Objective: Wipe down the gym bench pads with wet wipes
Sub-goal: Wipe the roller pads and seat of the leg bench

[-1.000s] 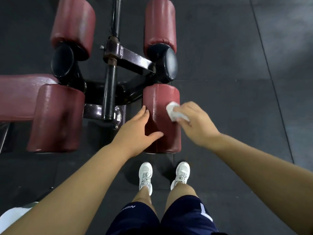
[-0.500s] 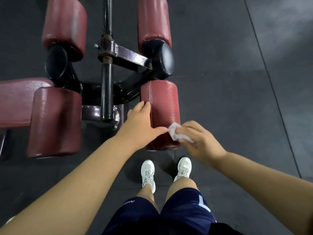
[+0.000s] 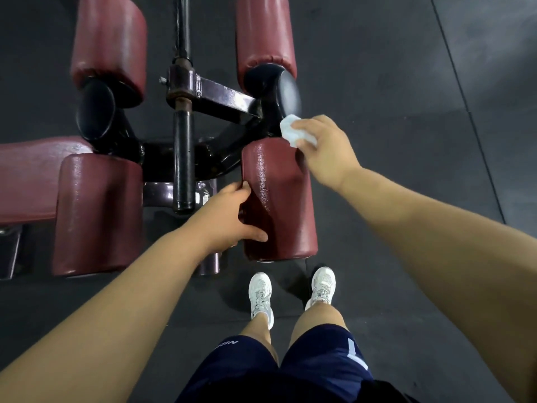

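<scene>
The near right roller pad, dark red and glistening wet, lies in front of my feet. My left hand grips its left side, thumb on the lower edge. My right hand holds a crumpled white wet wipe at the pad's far right end. A matching near left roller pad sits beside the flat red bench pad. Two more red rollers, far left and far right, lie beyond.
A dark metal frame with a black post runs between the rollers. Black round end caps close the far rollers. Dark rubber floor mats spread to the right. My white shoes stand just below the near right pad.
My right hand has swept the wipe from the near end of the right roller up to its far end. My left hand has slid lower along the pad's left side.
</scene>
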`<state>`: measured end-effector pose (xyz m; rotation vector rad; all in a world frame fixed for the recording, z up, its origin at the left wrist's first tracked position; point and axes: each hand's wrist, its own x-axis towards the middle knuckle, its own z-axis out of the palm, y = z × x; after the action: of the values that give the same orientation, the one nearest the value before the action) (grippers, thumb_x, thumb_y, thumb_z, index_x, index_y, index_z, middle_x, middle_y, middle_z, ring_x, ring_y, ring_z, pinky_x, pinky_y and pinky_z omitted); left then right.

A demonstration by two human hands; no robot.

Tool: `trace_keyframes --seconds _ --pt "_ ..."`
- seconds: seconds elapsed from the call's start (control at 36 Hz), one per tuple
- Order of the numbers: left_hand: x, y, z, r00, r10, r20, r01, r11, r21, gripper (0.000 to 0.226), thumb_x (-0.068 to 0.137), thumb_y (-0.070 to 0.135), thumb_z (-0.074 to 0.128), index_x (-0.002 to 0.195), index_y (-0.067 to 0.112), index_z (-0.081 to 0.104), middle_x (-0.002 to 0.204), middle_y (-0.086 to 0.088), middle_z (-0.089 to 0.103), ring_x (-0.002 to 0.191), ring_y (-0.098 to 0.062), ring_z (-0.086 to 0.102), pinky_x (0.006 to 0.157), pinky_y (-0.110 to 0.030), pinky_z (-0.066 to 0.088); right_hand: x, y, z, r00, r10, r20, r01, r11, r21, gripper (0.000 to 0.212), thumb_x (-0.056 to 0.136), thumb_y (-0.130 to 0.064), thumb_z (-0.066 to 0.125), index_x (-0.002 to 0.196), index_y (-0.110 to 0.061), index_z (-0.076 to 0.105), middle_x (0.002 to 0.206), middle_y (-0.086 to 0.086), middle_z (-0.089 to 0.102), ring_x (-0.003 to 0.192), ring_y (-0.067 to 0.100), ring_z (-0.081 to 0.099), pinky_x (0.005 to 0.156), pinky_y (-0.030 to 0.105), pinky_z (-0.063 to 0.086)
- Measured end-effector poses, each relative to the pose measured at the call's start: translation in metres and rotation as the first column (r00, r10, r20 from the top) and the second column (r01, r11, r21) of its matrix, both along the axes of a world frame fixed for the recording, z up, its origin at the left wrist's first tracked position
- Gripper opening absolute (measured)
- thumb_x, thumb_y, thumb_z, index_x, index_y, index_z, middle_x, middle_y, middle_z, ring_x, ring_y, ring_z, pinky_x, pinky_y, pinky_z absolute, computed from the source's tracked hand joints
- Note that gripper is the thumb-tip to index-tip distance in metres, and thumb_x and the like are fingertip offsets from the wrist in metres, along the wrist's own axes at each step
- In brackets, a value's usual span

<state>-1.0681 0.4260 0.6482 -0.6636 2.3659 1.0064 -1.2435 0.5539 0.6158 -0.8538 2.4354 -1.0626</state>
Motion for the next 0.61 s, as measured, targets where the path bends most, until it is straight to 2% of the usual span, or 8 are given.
trace_keyframes --seconds 0.08,0.19,0.25,0.31,0.44,0.5,0.56,0.61 --pt "-0.003 -0.002 -0.001 0.999 -0.053 -0.008 0.053 0.999 -0.013 0.112 0.057 0.039 0.087 0.148 0.014 0.027 0.153 0.006 0.018 0.139 -0.014 0.027 0.108 -0.024 0.032 0.014 0.01 0.003 0.999 0.006 -0.041 -0.008 0.999 -0.053 0.027 0.09 -0.006 0.055 0.112 -0.017 0.066 0.099 -0.005 0.046 0.088 0.003 0.042 0.075 -0.007 0.023" --pt "-0.009 0.01 0.011 0.996 -0.089 -0.017 0.085 0.986 -0.144 0.114 0.059 0.051 0.083 0.148 0.011 0.024 0.157 0.003 0.001 0.143 -0.019 0.011 0.114 -0.031 0.018 0.049 0.046 -0.006 0.993 0.069 -0.092 -0.077 0.993 -0.084 0.021 0.087 -0.006 0.059 0.102 -0.016 0.069 0.091 -0.007 0.05 0.084 0.0 0.041 0.079 -0.001 0.028" --pt "-0.015 0.023 0.016 0.998 -0.067 -0.01 0.064 0.982 -0.175 0.125 0.056 0.059 0.081 0.15 0.011 0.014 0.158 0.0 -0.002 0.144 -0.022 0.01 0.115 -0.035 0.019 0.07 0.065 -0.013 0.986 0.114 -0.125 -0.128 0.985 -0.112 0.023 0.083 -0.002 0.057 0.098 -0.016 0.069 0.089 -0.006 0.054 0.087 0.006 0.045 0.081 0.007 0.036" --pt "-0.021 0.033 0.015 0.996 -0.089 0.01 0.089 0.972 -0.216 0.133 0.052 0.061 0.081 0.15 0.011 0.006 0.158 -0.005 -0.003 0.143 -0.027 0.016 0.114 -0.038 0.024 0.088 0.083 -0.017 0.992 0.11 -0.068 -0.118 0.983 -0.144 0.031 0.081 0.002 0.057 0.1 -0.021 0.065 0.093 -0.004 0.055 0.088 0.008 0.05 0.08 0.015 0.042" --pt "-0.018 0.031 0.01 0.995 -0.092 0.033 0.097 0.977 -0.191 0.138 0.052 0.055 0.085 0.15 0.012 -0.003 0.159 -0.005 -0.008 0.144 -0.022 0.015 0.112 -0.034 0.024 0.098 0.096 -0.016 0.989 0.147 0.005 -0.145 0.979 -0.141 0.035 0.08 -0.005 0.062 0.105 -0.028 0.062 0.101 -0.008 0.052 0.091 0.008 0.054 0.08 0.015 0.044" --pt "-0.014 0.018 0.006 0.997 -0.065 0.049 0.071 0.991 -0.117 0.139 0.049 0.052 0.087 0.151 0.014 0.001 0.159 -0.002 -0.001 0.144 -0.019 0.014 0.113 -0.032 0.022 0.09 0.082 -0.015 0.989 0.134 -0.056 -0.14 0.981 -0.133 0.028 0.08 -0.004 0.063 0.103 -0.02 0.068 0.097 -0.005 0.053 0.089 0.009 0.052 0.081 0.013 0.041" --pt "-0.008 0.004 0.002 0.997 -0.043 0.059 0.045 0.998 -0.047 0.136 0.042 0.052 0.089 0.151 0.021 0.013 0.153 -0.001 0.024 0.138 -0.017 0.029 0.111 -0.033 0.031 0.075 0.06 -0.014 0.99 0.098 -0.099 -0.107 0.99 -0.096 0.02 0.084 -0.008 0.061 0.1 -0.015 0.071 0.093 0.0 0.056 0.088 0.01 0.049 0.081 0.013 0.039" --pt "-0.003 -0.006 -0.001 0.999 -0.014 0.049 0.014 1.0 0.009 0.121 0.043 0.044 0.091 0.144 0.031 0.026 0.137 0.007 0.045 0.122 -0.011 0.045 0.099 -0.026 0.039 0.055 0.035 -0.012 0.992 0.057 -0.109 -0.065 0.995 -0.072 0.019 0.085 -0.009 0.058 0.097 -0.015 0.071 0.09 0.003 0.057 0.088 0.01 0.046 0.081 0.011 0.036"
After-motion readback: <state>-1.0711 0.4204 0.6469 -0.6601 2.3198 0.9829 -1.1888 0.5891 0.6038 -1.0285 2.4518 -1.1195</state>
